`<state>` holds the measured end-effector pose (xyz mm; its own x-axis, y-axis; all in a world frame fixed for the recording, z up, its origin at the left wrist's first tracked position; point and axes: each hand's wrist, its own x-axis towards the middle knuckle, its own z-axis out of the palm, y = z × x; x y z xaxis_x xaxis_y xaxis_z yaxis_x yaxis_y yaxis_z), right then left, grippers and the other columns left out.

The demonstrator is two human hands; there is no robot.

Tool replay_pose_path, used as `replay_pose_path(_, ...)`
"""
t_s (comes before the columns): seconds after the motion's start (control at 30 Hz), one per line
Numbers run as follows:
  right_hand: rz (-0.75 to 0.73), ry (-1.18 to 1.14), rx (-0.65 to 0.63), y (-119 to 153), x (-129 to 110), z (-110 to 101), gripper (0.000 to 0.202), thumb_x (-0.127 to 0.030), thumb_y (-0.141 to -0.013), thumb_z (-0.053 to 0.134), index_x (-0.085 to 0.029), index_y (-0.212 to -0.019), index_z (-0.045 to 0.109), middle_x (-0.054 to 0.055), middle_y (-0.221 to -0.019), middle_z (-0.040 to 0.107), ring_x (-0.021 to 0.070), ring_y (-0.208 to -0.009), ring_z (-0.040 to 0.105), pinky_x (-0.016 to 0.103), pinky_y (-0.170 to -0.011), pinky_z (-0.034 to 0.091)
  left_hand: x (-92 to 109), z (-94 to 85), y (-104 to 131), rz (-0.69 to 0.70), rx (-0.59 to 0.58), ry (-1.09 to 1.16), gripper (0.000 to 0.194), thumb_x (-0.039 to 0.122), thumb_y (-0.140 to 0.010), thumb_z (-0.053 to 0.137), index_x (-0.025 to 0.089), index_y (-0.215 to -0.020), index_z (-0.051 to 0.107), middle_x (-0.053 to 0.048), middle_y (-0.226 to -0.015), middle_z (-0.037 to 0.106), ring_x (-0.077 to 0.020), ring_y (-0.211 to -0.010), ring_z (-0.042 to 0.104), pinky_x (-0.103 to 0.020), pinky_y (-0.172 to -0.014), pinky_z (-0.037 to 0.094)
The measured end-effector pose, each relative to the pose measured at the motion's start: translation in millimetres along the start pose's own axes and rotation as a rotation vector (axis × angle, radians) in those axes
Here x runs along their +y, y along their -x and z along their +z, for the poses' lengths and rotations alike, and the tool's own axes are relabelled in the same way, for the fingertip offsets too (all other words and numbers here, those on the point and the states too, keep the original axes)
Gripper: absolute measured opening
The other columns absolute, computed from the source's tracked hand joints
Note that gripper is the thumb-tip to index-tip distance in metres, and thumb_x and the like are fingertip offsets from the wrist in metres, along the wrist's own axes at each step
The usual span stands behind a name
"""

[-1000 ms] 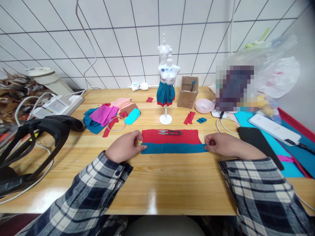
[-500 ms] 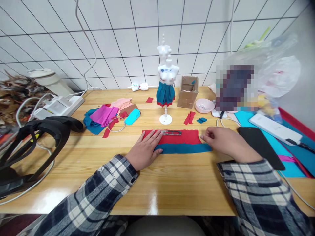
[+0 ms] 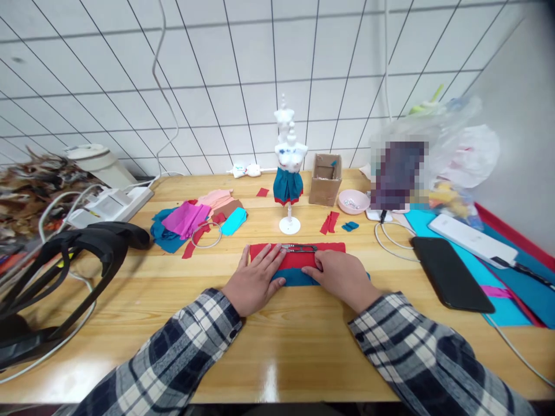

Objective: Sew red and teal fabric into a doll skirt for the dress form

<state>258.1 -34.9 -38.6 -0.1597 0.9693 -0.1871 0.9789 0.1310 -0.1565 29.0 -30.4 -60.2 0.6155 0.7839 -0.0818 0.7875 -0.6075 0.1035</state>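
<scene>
A red cloth strip [image 3: 295, 261] lies over a blue cloth strip [image 3: 299, 277], which shows along the near edge. A pair of thread snips [image 3: 300, 248] rests lengthwise on the red cloth. My left hand [image 3: 254, 278] presses flat on the left end of both strips, fingers spread, fingertips beside the snips' blades. Bent over the right part of the cloth is my right hand [image 3: 344, 277]. Its thumb and index finger are apart on the cloth, close to the snips' handle end, with nothing visible between them. The other fingers are curled and partly hidden.
Behind stand a small dress form [image 3: 289, 159] in a blue-and-red skirt, a cardboard box [image 3: 326, 188] and a pink bowl [image 3: 353, 202]. Cloth scraps [image 3: 191, 219] and a hoop lie left, near a black headset [image 3: 87, 260]. A phone [image 3: 453, 274] and cables are at right.
My right hand has moved left from the cloth's right end onto the red cloth near the snips. My left hand stays flat. The camera view has tilted up slightly.
</scene>
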Motion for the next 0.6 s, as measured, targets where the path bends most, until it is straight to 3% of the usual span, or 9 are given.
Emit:
replay_pose_path(0.2,-0.024,-0.002,0.006,4,31,-8,0.038,-0.057,-0.088,0.054,-0.022,-0.071,0.057,0.003,-0.074,0.069,0.0207,-0.071,0.063,0.029,-0.053,0.023,-3,0.4,0,0.004,-0.013,-0.031,0.061,0.048,-0.100,0.030,0.022,-0.154,0.022,-0.010,-0.160,0.025,-0.0312,-0.147,0.024,-0.067,-0.115,0.012)
replay_pose_path(0.43,0.019,-0.041,-0.089,1,66,-12,0.040,-0.061,-0.081,0.060,-0.022,-0.072,0.058,0.002,-0.073,0.065,0.0175,-0.068,0.057,0.027,-0.053,0.024,-4,0.9,0,-0.009,-0.036,-0.049,0.061,0.048,-0.100,0.028,0.024,-0.155,0.016,-0.008,-0.161,0.022,-0.0295,-0.149,0.021,-0.065,-0.116,0.011)
replay_pose_path(0.6,0.096,-0.108,-0.135,2,89,-17,0.032,-0.050,-0.078,0.067,-0.022,-0.068,0.055,-0.001,-0.066,0.059,0.0128,-0.058,0.048,0.026,-0.052,0.024,-5,2.0,-2,0.002,-0.026,-0.054,0.062,0.049,-0.100,0.027,0.025,-0.156,0.014,-0.007,-0.161,0.022,-0.0295,-0.149,0.021,-0.065,-0.116,0.011)
